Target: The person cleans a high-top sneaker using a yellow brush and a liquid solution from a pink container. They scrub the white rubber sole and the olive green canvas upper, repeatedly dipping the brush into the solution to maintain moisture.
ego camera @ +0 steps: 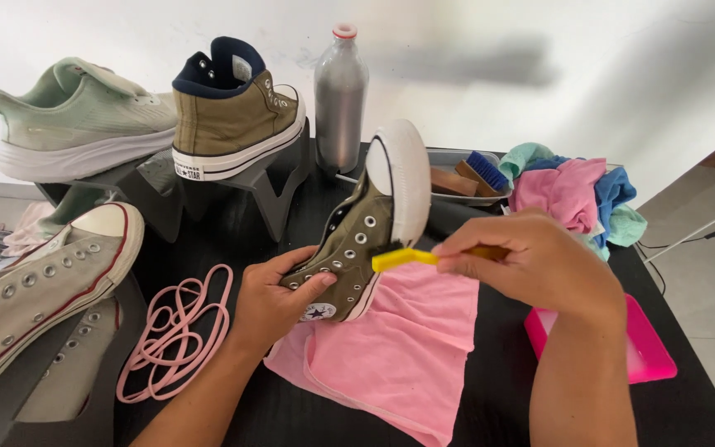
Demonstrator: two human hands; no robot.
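My left hand [271, 302] grips an olive high-top sneaker [357, 240], thumb pressed on the eyelet side and fingers wrapped behind it, holding the shoe toe-up over a pink cloth [407, 348] spread on the black table [688, 406]. My right hand [539, 261] has its fingers pinched together round the handle of a small yellow brush [403, 258], whose head touches the side of the sneaker just below the white toe cap. At 9 o'clock from the sneaker lie pink laces [179, 327] in loose loops, and beyond them a beige low-top sneaker [43, 285]. At 11 o'clock a matching olive high-top [237, 116] and a mint green trainer [76, 116] sit on a dark stand [208, 199]. At 12 o'clock stands a silver bottle [340, 99]. At 2 o'clock a tray holds a blue-bristled brush [483, 170], beside a heap of coloured rags [577, 190]. At 4 o'clock lies a pink tray [643, 352].
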